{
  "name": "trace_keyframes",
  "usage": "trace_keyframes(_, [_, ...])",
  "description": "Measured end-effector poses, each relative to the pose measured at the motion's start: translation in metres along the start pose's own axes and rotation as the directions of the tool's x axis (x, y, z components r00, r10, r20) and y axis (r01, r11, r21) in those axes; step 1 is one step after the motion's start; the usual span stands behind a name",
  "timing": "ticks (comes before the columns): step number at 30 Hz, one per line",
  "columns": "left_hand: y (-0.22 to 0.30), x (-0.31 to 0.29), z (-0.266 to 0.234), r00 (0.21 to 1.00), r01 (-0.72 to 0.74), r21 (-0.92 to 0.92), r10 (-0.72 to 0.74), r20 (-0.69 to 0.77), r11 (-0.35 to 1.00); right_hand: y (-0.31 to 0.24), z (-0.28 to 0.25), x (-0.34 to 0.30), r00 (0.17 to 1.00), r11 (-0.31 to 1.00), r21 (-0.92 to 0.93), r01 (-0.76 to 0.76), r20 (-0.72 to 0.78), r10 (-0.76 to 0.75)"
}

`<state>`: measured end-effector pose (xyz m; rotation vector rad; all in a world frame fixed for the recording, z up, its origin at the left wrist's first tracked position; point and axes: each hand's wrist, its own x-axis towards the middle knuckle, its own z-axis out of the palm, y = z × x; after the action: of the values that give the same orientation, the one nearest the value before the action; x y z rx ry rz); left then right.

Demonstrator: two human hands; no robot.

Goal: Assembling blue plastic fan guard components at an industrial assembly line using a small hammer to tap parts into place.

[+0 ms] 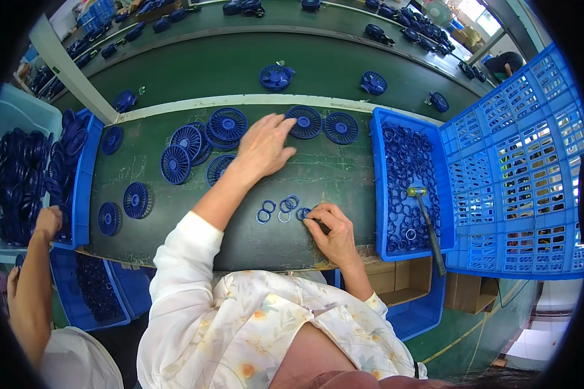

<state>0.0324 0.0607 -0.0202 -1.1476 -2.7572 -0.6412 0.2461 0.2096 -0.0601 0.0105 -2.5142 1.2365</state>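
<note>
My left hand [264,148] reaches across the green bench with its fingers apart. Its fingertips meet the left edge of a round blue fan grille [304,122], and another fan grille [340,128] lies just right of that one. Near the bench's front edge, my right hand [334,233] pinches a small blue ring [301,214] between thumb and forefinger. Beside it lie several loose rings [268,206], one of them pale. Left of my left forearm, overlapping grilles [186,140] form a loose group, and a grille [220,168] is partly hidden behind my wrist.
A blue bin [377,188] of rings stands at right, with a hammer [428,223] across its edge. Next to it leans a blue crate [525,162]. At left, a co-worker's hand [48,222] is by the bins of grilles [87,175]. Fan parts [276,78] sit on the belt beyond.
</note>
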Motion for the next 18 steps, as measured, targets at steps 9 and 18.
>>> trace_keyframes(9, [-0.016, -0.04, -0.017, 0.988, 0.009, 0.153, -0.033, 0.151, 0.988, 0.008, -0.004, 0.003, 0.971, 0.891, 0.388, -0.235, 0.047, 0.236])
trace_keyframes(18, [-0.008, -0.044, -0.016, 0.998, 0.027, -0.011, -0.026, 0.055, 1.0, 0.019, -0.002, 0.0, 0.94, 0.764, 0.554, -0.332, 0.133, 0.313])
